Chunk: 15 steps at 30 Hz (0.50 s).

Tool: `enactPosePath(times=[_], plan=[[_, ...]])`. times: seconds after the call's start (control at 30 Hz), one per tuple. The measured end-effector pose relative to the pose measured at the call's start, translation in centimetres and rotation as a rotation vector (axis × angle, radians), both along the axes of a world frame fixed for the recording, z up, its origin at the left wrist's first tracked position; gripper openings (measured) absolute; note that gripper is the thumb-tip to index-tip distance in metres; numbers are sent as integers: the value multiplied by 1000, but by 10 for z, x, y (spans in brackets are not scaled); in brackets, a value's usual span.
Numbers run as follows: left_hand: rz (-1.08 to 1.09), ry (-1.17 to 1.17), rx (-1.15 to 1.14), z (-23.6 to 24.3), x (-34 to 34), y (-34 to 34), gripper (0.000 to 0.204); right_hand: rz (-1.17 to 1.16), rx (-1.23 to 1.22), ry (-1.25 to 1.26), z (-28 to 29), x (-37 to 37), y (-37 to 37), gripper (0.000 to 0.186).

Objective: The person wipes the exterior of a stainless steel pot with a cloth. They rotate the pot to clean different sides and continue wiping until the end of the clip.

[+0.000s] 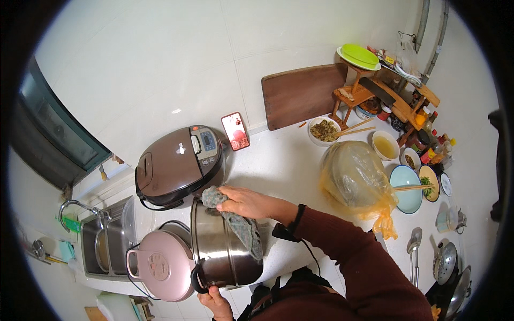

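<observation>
A tall stainless steel pot [214,243] stands close in front of me at the counter edge. My left hand [217,304] is closed on its black side handle [198,278], low in the view. On the pot's opposite side, my right hand [246,203] grips a grey-green cloth [243,232] at the rim. Part of the cloth hangs down over the steel wall; whether a second handle lies under it is hidden. Beside the pot sits a round pink lidded appliance [166,267]. The inside of the pot cannot be seen.
Behind the pot are a brown rice cooker [179,166] and a propped phone [235,131]. A plastic-covered bowl [356,174], a pale blue bowl [406,187] and a cutting board [300,93] are to the right. A double sink [110,241] is at the left.
</observation>
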State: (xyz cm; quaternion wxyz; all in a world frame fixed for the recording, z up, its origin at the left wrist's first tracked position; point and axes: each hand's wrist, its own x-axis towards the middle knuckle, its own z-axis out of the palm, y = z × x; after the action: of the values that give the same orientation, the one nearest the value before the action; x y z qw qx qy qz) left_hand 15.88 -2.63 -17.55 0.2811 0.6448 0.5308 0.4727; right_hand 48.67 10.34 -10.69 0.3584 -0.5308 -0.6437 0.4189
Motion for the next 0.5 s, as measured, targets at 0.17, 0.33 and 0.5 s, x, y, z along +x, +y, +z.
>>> enactPosePath(times=[0.17, 0.33, 0.5], plan=[[-43, -67, -80, -25, -29, 5, 69, 108, -347, 501, -82, 21, 38, 61], [113, -208, 2, -42, -23, -16, 35, 63, -234, 1000, -144, 10, -3, 47], [150, -193, 12, -38, -19, -14, 45, -98, -597, 1397, -170, -18, -11, 44]])
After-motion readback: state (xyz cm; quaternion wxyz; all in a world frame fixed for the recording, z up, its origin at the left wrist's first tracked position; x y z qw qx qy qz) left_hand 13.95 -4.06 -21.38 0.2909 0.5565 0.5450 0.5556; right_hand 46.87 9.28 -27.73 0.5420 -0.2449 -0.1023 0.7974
